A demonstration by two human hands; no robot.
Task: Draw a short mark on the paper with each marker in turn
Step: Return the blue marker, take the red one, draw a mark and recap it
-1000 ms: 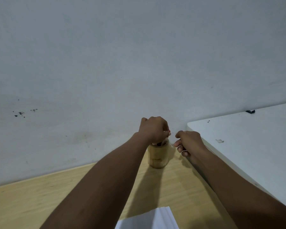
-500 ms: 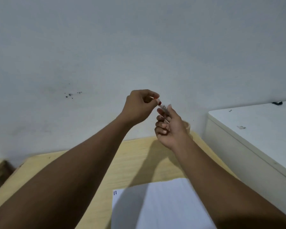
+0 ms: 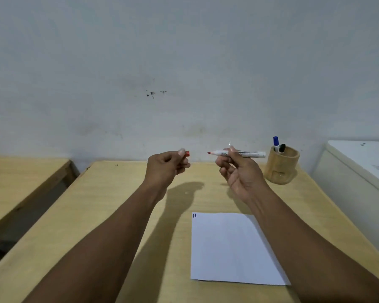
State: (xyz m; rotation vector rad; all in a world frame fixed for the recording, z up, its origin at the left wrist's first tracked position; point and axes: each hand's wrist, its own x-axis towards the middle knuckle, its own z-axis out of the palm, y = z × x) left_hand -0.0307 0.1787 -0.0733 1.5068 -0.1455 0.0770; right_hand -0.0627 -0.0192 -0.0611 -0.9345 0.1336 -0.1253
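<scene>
My right hand [image 3: 239,171] holds a white marker [image 3: 245,153] level above the desk, its bare red tip pointing left. My left hand [image 3: 165,169] pinches the red cap [image 3: 186,153], a short gap away from the tip. A white sheet of paper [image 3: 230,248] lies on the desk below my right forearm, with two short dark marks [image 3: 194,215] at its top left corner. A wooden cup [image 3: 281,166] at the back right holds a blue-capped marker [image 3: 276,143] and a black-capped marker [image 3: 282,147].
The wooden desk [image 3: 109,215] runs up to a pale wall. A second wooden surface [image 3: 20,180] lies to the left across a gap. A white cabinet [image 3: 359,171] stands against the desk's right side.
My hands left the cup with the red marker, then pulled apart: the cap came off in my left hand, the marker stayed in my right. The view tilted down.
</scene>
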